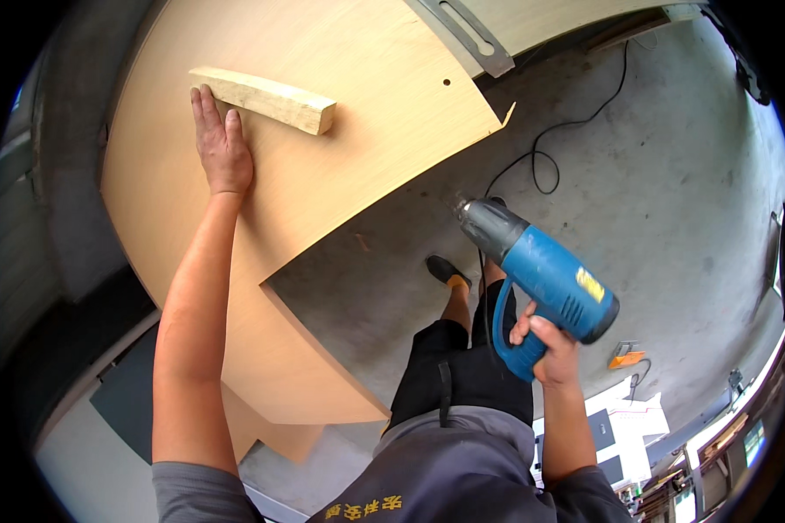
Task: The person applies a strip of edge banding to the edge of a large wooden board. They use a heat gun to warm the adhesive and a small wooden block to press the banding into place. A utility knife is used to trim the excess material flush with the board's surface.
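My right hand (554,344) is wrapped round the handle of a blue heat gun (554,270) with a black front and a metal nozzle. The gun is held out over the floor to the right of the wood panel, its nozzle pointing up and left. My left hand (224,157) lies flat on the light wood-grain panel (349,174), fingers stretched out. Its fingertips touch the left end of a rough squared wood block (262,98), which rests at a slant on the panel.
A slotted metal bar (471,35) lies at the panel's far edge, near a small dark hole. A splinter (508,113) sticks up at the right corner. A black cord (554,131) loops over the concrete floor (672,166). An orange object (626,356) lies at right.
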Available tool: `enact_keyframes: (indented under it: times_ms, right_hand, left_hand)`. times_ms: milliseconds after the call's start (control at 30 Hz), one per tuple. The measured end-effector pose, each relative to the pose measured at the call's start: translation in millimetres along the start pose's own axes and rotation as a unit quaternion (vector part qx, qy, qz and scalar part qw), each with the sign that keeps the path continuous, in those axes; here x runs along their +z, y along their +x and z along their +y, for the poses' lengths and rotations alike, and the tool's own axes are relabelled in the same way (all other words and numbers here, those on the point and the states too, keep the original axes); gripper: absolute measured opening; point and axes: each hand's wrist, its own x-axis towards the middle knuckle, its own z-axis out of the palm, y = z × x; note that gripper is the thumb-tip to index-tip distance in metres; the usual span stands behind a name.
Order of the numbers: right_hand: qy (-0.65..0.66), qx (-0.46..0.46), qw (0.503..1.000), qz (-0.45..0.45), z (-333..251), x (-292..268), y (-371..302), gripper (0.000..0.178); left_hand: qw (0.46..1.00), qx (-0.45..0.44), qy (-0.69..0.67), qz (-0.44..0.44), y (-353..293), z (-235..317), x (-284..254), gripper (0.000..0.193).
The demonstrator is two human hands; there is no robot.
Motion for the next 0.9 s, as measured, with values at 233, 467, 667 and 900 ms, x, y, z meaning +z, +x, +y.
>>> enact_keyframes:
  times_ms: [233,467,667,900]
  right_hand:
    - [-0.143,-0.073,0.984,0.081,-95.0,-45.6,-0.8,0.052]
    - [-0.657,-0.201,0.714,0.135,-245.5,-45.4,57.1,0.028]
    - [-0.772,-0.429,0.468,0.042,-334.4,76.3,210.4,0.042]
    - [-0.78,-0.423,0.46,0.0,-312.5,130.7,331.8,0.046]
  left_hand:
    - [1.0,0.02,0.015,0.006,-3.3,-5.8,-4.4,0.063]
    - [1.0,-0.003,0.008,0.007,-4.6,-2.8,-6.6,0.061]
    - [0.999,-0.039,-0.002,-0.005,-3.1,9.3,-15.4,0.063]
    - [0.996,-0.085,-0.024,-0.032,-5.7,23.1,-26.2,0.065]
